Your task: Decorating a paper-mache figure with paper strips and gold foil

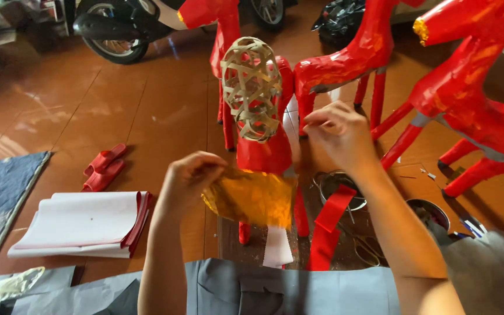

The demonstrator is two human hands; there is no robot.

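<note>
While the left hand pinches a gold foil sheet, the right hand, fingers pinched, touches the red horse figure between them.

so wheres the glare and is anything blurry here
Head view: daylight glares off the glossy brown tiled floor at upper left and off the shiny red paper horse figures; the right hand is slightly motion-blurred, the left hand less so; frame edges bend, wide-lens.

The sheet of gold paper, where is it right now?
In the head view, the gold paper is low centre, pinched by the left hand against the red paper horse.
</note>
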